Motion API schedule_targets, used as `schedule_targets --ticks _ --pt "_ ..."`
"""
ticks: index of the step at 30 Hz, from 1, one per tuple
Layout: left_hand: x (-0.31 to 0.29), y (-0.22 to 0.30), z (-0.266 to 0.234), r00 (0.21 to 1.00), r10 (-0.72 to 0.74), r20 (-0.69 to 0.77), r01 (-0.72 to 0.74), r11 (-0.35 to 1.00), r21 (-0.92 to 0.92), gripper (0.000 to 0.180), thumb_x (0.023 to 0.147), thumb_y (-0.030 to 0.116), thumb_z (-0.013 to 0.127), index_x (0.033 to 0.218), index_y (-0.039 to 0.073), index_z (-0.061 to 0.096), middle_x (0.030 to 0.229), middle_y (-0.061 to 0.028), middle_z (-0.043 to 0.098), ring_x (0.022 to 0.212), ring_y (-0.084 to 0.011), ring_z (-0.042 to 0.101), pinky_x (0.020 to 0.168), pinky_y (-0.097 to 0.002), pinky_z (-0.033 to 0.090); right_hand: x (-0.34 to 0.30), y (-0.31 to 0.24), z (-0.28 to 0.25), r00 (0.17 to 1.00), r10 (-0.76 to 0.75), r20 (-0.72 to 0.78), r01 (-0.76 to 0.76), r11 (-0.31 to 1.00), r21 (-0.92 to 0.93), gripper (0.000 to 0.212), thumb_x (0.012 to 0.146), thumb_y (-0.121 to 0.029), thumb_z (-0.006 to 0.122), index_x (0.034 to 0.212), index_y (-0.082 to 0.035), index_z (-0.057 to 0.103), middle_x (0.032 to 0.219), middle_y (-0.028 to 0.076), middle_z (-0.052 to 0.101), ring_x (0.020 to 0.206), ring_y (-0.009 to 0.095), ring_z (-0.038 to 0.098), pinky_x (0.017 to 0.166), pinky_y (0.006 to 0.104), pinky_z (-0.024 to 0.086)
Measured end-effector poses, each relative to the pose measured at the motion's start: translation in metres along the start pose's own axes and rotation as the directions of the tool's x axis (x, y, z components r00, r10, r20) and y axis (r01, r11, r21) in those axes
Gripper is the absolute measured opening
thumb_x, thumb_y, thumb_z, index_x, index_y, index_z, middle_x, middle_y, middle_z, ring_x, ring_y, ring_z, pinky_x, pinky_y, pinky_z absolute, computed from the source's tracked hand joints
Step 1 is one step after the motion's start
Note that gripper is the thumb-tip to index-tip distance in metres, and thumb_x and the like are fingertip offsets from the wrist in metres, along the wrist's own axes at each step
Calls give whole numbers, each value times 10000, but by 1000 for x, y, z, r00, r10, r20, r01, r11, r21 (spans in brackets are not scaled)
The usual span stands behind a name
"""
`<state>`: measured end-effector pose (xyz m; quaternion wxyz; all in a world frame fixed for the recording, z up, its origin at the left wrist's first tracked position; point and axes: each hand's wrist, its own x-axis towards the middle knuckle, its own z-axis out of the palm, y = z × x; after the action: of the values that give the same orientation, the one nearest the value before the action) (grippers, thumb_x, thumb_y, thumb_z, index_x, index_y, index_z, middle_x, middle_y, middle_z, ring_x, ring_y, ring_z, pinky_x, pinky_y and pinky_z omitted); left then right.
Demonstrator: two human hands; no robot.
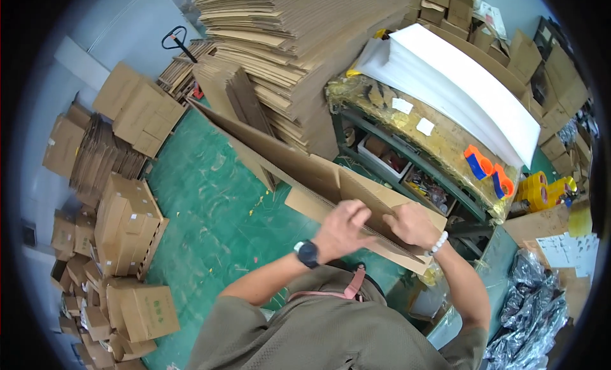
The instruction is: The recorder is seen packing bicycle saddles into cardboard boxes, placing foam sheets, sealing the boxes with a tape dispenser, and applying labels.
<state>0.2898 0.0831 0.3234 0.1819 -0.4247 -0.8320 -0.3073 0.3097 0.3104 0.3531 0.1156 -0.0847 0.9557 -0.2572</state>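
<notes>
A large, partly flattened cardboard box (299, 167) stands on edge in front of me, its long panels close together and a narrow gap between them. Flaps stick out at its near end. My left hand (345, 228), with a black watch at the wrist, curls its fingers over the top edge of the nearer panel. On the other side of the gap, my right hand (411, 226), with a white bead bracelet, is closed on the box's edge near the right end. Its fingertips are partly hidden behind the cardboard.
A tall stack of flat cardboard sheets (312, 45) rises beyond the box. At right, a workbench (407, 118) carries white foam sheets (464, 83) and orange-and-blue tape dispensers (489, 169). Cartons (130, 223) line the left side of the green floor (210, 230). Clear plastic (531, 313) lies at lower right.
</notes>
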Motion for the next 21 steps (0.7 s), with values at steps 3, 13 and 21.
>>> schedule_targets --ticks 3,13,21 --pt "31 -20 -62 908 -1 419 -119 958 260 475 748 420 768 1043 77 623 1006 -105 643 1022 -286 594 988 -452 445 -48 23 -19 995 58 -81 -54 997 55 393 888 -278 594 679 53 624 673 289 596 699 467 621 679 530 494" --pt "-23 -20 -108 769 -78 634 -47 983 178 440 763 504 748 741 80 632 757 -85 636 773 -278 653 690 -392 522 -124 99 -55 636 692 -340 -579 720 382 317 942 -236 553 964 63 657 861 293 662 853 457 651 751 484 507" --pt "-28 -242 -172 874 -481 -68 444 734 514 535 808 236 763 1202 -70 569 1265 -268 559 1200 -404 507 1010 -476 423 -128 122 -39 608 718 -339 -638 696 328 315 914 -217 556 1018 67 643 913 316 653 889 454 651 769 473 510"
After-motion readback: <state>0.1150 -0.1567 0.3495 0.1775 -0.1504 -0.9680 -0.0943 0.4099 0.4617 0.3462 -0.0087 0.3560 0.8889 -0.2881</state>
